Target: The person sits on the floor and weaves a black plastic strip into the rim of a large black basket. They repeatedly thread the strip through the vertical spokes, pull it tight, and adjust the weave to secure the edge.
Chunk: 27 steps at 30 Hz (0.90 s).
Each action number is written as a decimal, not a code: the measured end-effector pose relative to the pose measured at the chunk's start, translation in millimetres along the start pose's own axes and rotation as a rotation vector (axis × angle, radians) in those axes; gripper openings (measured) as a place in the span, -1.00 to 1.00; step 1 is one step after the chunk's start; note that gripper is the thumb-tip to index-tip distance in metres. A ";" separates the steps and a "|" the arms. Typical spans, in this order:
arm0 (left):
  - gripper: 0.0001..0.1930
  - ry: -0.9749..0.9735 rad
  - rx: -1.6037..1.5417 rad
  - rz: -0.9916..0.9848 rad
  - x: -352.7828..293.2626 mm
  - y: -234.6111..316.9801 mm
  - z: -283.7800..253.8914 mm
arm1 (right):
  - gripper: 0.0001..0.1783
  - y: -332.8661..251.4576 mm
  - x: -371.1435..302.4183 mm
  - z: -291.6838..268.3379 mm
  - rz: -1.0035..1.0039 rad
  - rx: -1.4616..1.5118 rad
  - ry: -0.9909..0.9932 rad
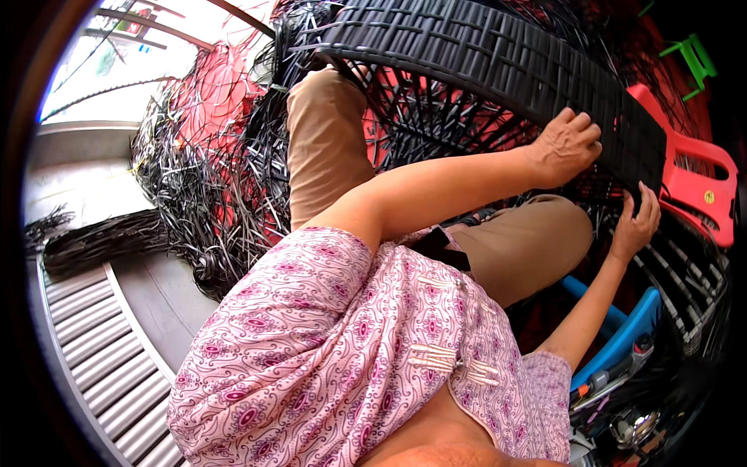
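Observation:
A long, curved black wicker panel [467, 47], woven from flat synthetic strips, stretches from the upper middle down to the right across my knees. Below its near edge, a lattice of dark strands [424, 117] shows. My left hand [566, 148] reaches across and is closed at the panel's near edge, knuckles up. Close to the panel's lower right corner, my right hand [636, 222] has its thumb and fingers bent around the edge. Whether either hand also pinches a single strip is hidden by the fingers.
Loose black strips [210, 171] lie heaped over the red floor at left. A red plastic chair [704, 167] stands beyond the panel's right end, with a small green stool [691, 64] farther off. A blue plastic piece [622, 335] and tools lie at lower right. A slatted metal surface [109, 350] is at lower left.

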<state>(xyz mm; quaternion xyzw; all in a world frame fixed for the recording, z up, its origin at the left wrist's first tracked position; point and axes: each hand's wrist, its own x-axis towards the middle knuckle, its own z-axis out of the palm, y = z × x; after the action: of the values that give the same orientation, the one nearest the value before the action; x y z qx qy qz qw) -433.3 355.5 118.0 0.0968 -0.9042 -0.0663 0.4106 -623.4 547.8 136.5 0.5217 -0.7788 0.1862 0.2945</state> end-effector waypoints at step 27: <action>-0.57 -0.110 0.329 -0.351 -137.8 -186.3 -247.8 | -0.63 1.2 -9.1 9.6 0.007 -0.027 0.034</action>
<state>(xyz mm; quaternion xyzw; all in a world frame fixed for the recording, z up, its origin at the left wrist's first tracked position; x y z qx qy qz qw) -134.9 196.0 142.4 0.3145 -0.8931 0.0063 0.3217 -624.5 549.0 123.3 0.5117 -0.7779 0.1856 0.3139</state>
